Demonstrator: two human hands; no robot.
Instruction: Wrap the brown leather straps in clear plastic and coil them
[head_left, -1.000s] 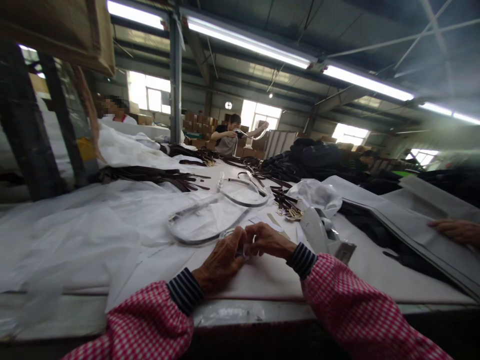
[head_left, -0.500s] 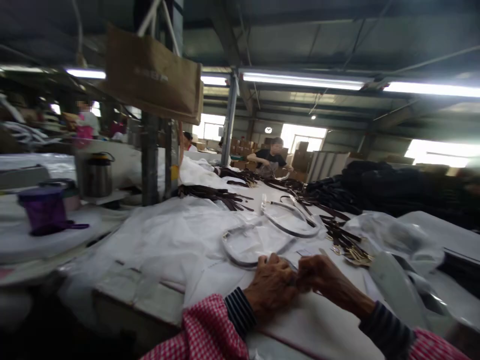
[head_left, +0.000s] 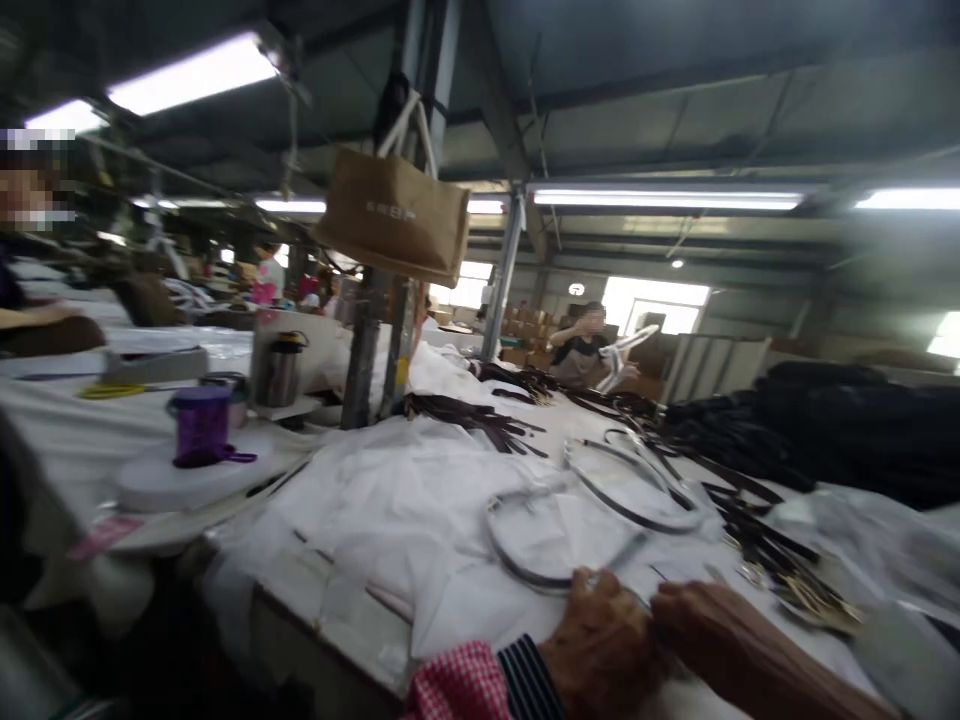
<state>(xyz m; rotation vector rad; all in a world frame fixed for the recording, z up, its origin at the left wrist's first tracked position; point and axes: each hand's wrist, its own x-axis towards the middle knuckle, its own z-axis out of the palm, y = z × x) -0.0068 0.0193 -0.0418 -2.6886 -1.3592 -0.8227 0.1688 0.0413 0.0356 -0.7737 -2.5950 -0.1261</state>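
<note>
A grey strap [head_left: 517, 568], seemingly wrapped in clear film, curves over the white-covered table. My left hand [head_left: 604, 640] is closed on its near end, knuckles up. Close beside it, my right hand [head_left: 705, 620] is closed in a pinch where the strap runs between the two hands. The piece inside the right fingers is hidden. Just beyond lies a second looped strap [head_left: 637, 515], also shiny as if wrapped. Dark brown straps with gold-coloured buckles [head_left: 806, 590] lie to the right of my hands.
White sheeting [head_left: 360, 500] covers the table to the left. More dark straps [head_left: 480, 420] lie further back. A purple cup [head_left: 202, 420] and a steel flask [head_left: 283, 370] stand at left. A brown bag [head_left: 397, 215] hangs on a post. One co-worker [head_left: 585, 350] lifts white strips across the table.
The view has swung left and up, so my hands sit lower and further right. Both remain closed together at the strap. The co-worker across the table has raised white strips.
</note>
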